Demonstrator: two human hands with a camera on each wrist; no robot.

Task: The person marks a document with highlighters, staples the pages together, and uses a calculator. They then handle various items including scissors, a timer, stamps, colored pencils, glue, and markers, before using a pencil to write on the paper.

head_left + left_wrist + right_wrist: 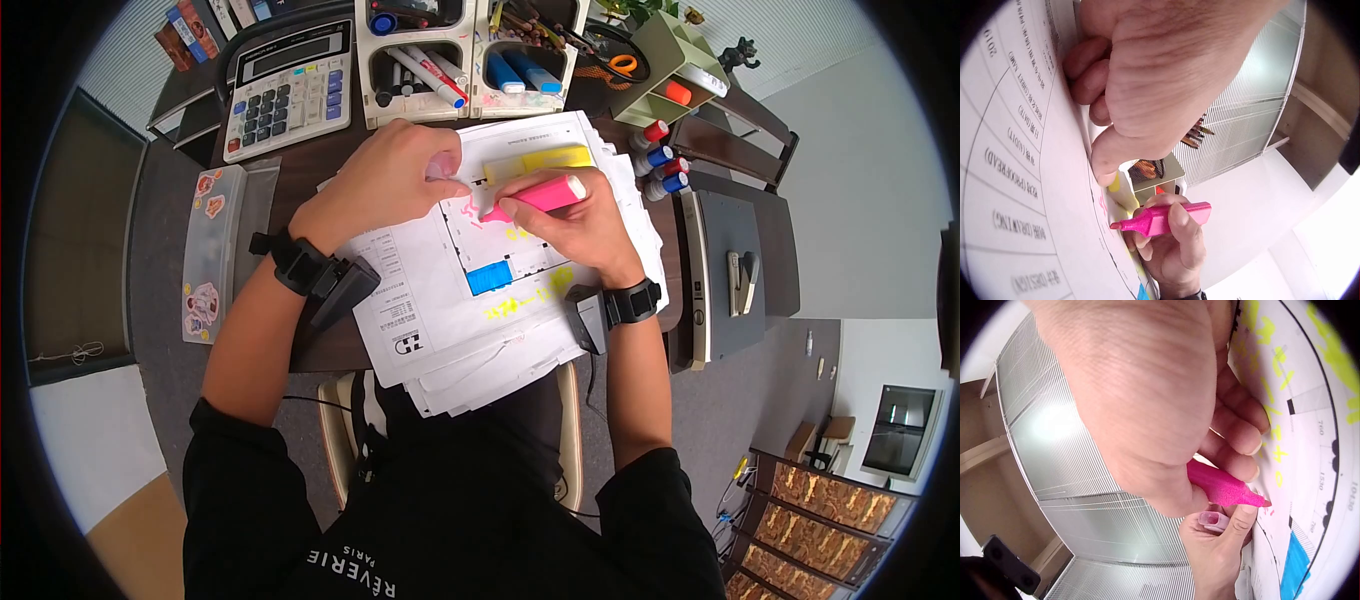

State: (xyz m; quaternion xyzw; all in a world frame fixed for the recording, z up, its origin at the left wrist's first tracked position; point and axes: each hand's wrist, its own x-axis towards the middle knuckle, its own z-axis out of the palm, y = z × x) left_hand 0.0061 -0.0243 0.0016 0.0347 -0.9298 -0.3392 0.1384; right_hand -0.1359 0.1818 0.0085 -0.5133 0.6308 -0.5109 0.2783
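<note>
My right hand [592,228] grips a pink highlighter [548,196], uncapped, its tip down at the printed plan on the top sheet [405,275]. Small pink strokes [470,208] show on the paper beside that tip. Across the plan, my left hand [385,178] rests on the sheet with its thumb and fingertips near the pink strokes. A pale pink cap [1213,520] is held in its curled fingers, open end outward in the right wrist view. The plan also carries a solid blue patch [489,278], a yellow patch [555,160] and yellow handwriting [520,300].
Behind the paper stack stand a large calculator [290,95] and a white pen organizer [415,55] full of markers. Red- and blue-capped bottles [660,160] line the right side. A stapler [742,283] lies on a grey box; a stickered clear case [212,255] is at left.
</note>
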